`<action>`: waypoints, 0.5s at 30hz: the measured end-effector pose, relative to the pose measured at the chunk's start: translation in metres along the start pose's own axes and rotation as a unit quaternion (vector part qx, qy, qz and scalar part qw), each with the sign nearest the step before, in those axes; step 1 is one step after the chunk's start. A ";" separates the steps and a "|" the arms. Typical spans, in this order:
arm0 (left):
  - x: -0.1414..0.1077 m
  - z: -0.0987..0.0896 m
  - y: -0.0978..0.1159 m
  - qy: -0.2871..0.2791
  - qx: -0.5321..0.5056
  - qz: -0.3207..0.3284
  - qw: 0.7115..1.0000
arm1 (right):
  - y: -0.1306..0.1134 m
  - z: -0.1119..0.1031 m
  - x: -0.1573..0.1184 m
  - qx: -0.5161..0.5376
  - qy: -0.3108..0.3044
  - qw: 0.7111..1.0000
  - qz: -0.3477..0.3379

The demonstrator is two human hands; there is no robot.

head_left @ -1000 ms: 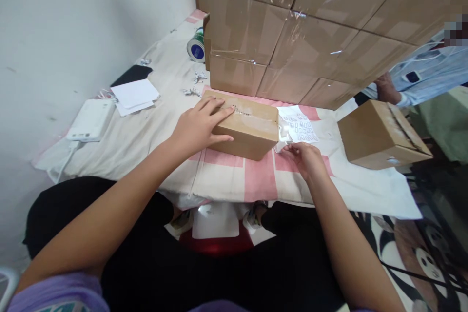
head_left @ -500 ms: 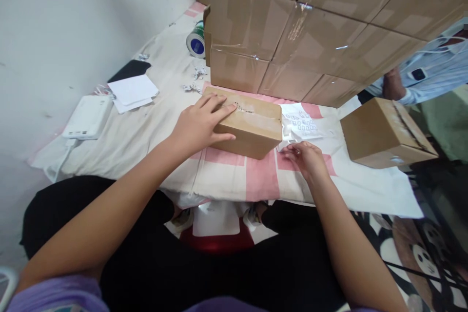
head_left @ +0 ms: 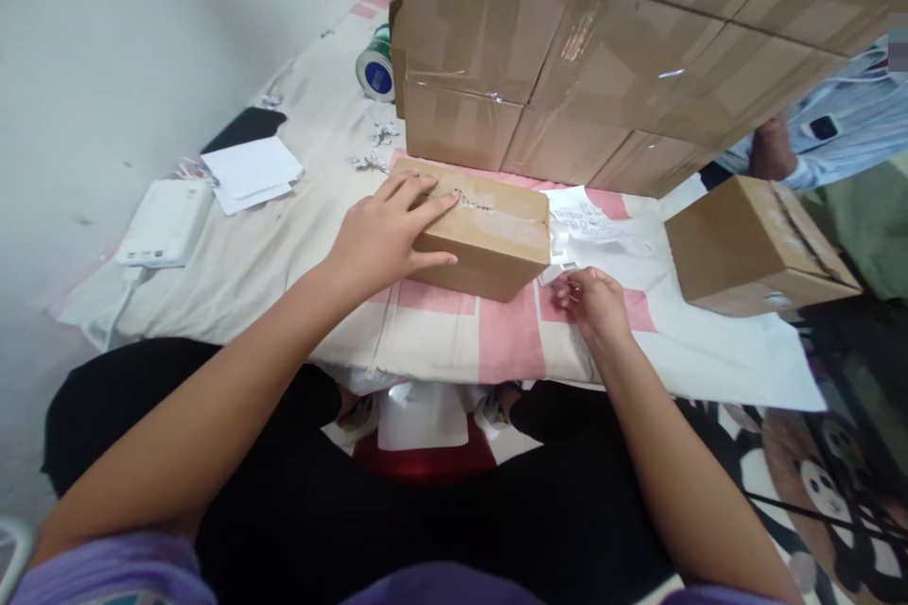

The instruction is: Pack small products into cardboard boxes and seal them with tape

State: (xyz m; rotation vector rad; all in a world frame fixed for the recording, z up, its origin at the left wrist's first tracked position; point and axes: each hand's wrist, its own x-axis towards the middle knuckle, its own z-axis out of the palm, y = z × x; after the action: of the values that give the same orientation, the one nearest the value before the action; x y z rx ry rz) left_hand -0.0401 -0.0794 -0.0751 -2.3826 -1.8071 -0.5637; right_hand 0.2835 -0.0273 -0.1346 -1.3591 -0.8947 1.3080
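Observation:
A small brown cardboard box (head_left: 489,260) lies on the cloth-covered table in front of me, with dark handwriting-like marks and clear tape along its top. My left hand (head_left: 393,232) rests on the box's left part, fingers spread over the top and thumb along the front side. At the box's right end is a small white object (head_left: 560,255) of a kind I cannot make out, partly hidden by the box. Beside it my right hand (head_left: 594,298) is closed with curled fingers; what the fingertips hold, if anything, is too small to name.
Stacked cartons (head_left: 624,76) wrapped in clear film stand behind. Another cardboard box (head_left: 759,246) sits at right, near a person's arm (head_left: 773,151). Printed paper (head_left: 585,213) lies behind the white object. A white power bank (head_left: 166,222), white cards (head_left: 255,170) and a can (head_left: 375,71) are leftward.
The view has shifted slightly. My right fingers have curled in more beside the white object, which shows a little more. My left hand stays on the box.

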 end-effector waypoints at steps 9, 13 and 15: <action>0.000 -0.003 0.004 -0.008 0.017 -0.014 1.000 | 0.012 0.002 0.002 0.031 0.006 0.999 -0.037; 0.000 -0.002 0.004 -0.003 0.013 -0.012 1.000 | 0.016 0.003 0.001 0.040 0.008 0.998 -0.057; 0.000 -0.002 0.004 -0.002 0.014 -0.012 1.000 | 0.015 0.002 0.000 0.047 0.000 0.997 -0.058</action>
State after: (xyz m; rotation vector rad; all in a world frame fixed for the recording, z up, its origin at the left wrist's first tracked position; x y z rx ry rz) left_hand -0.0369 -0.0815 -0.0729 -2.3483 -1.8349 -0.5343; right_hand 0.2794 -0.0298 -0.1489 -1.2165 -0.8867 1.2458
